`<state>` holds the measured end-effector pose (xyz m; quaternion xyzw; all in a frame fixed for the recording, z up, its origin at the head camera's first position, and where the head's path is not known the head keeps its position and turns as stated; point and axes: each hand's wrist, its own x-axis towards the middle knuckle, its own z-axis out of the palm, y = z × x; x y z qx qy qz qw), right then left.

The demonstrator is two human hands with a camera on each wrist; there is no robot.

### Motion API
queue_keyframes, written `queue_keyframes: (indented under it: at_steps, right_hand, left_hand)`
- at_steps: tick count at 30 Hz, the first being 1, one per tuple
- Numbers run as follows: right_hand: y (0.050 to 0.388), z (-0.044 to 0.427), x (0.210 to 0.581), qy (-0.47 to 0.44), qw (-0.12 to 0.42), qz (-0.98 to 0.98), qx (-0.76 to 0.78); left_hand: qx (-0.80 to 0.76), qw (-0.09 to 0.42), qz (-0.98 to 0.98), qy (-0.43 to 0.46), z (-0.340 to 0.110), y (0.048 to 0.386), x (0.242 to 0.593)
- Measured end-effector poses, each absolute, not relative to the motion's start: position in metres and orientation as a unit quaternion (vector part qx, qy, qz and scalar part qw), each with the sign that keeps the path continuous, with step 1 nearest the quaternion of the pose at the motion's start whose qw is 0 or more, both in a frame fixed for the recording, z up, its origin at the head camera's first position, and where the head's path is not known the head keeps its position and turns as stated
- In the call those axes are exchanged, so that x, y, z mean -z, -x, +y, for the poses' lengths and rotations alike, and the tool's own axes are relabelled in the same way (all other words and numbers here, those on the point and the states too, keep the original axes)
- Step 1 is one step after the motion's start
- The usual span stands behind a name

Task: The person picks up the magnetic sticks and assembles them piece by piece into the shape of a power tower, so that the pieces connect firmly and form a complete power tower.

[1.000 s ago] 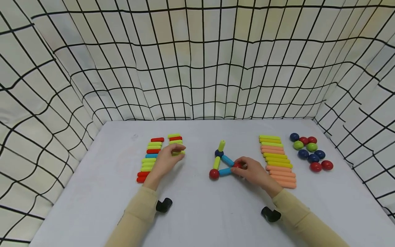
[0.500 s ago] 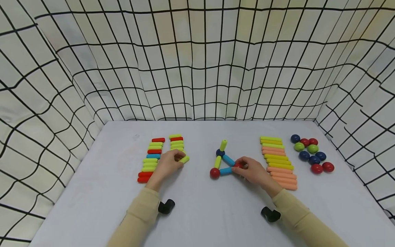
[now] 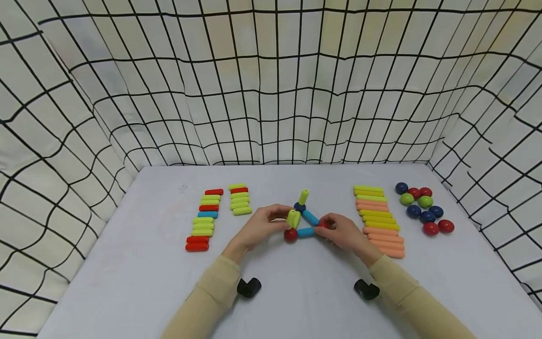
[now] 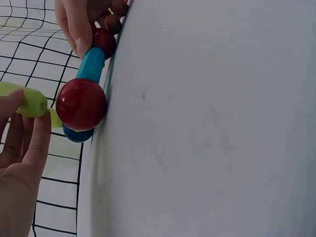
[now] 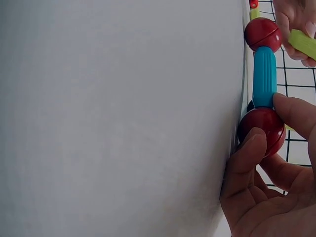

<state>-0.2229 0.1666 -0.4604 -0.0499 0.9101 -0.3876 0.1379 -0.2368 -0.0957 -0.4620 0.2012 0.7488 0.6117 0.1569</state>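
"Who's holding what?"
"The left hand has its fingers pinched on a green stick, held just over the near red ball, with a gap showing between. The right hand grips the other red ball, joined to the near one by a blue stick."
"What's changed?"
"Half a second ago the left hand was beside the loose short sticks; now it's at the joined piece, and the right hand hasn't left its ball. I'd judge the fetching done and fitting in hand, with the right hand steadying."
"And farther out?"
"A dark blue ball with an upright stick; then, across the surface, long sticks and loose balls to the right."
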Motion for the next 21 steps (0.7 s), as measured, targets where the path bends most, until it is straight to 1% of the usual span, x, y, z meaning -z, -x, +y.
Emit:
queue_keyframes:
  at_steps: [6,13,18,21]
  right_hand:
    - [0.224,0.166,0.461,0.058,0.134,0.914,0.380]
    - [0.225,0.165,0.461,0.056,0.134,0.915,0.376]
    - [0.223,0.164,0.459,0.049,0.132,0.920,0.365]
    - [0.222,0.163,0.458,0.057,0.142,0.922,0.357]
  left_hand:
    - [-0.611,0.181,0.737,-0.226,-0.094,0.236,0.464]
    - [-0.582,0.177,0.759,-0.232,-0.091,0.235,0.461]
    - [-0.487,0.138,0.828,-0.239,-0.087,0.233,0.458]
    - [-0.461,0.107,0.855,-0.211,-0.085,0.233,0.456]
